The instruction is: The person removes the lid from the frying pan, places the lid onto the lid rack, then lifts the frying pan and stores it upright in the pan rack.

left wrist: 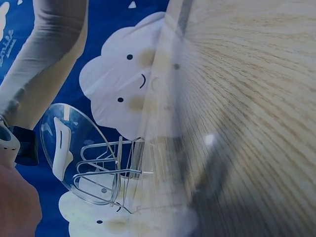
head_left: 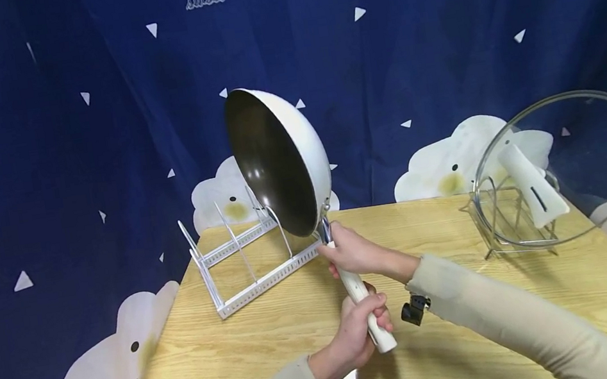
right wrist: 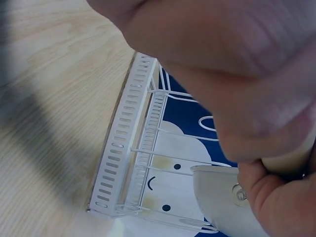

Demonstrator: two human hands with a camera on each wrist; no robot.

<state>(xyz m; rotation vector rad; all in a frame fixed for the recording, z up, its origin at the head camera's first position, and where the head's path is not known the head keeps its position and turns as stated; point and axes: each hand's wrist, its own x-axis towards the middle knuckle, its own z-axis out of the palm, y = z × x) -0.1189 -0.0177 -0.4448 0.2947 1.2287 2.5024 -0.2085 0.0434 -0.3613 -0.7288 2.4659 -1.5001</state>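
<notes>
A white wok with a dark inside stands on edge, its hollow facing left, at the right end of a white slotted rack. My right hand grips the top of its white handle, near the metal joint. Lower down, my left hand is wrapped round the same handle close to its end. In the right wrist view, the fingers cover much of the handle, and part of the wok shows beside the rack. Whether the wok rests on the rack or hangs just over it, I cannot tell.
A clear glass lid with a white knob handle leans upright in a small wire stand at the table's right. Behind the wooden table hangs a blue curtain with white clouds.
</notes>
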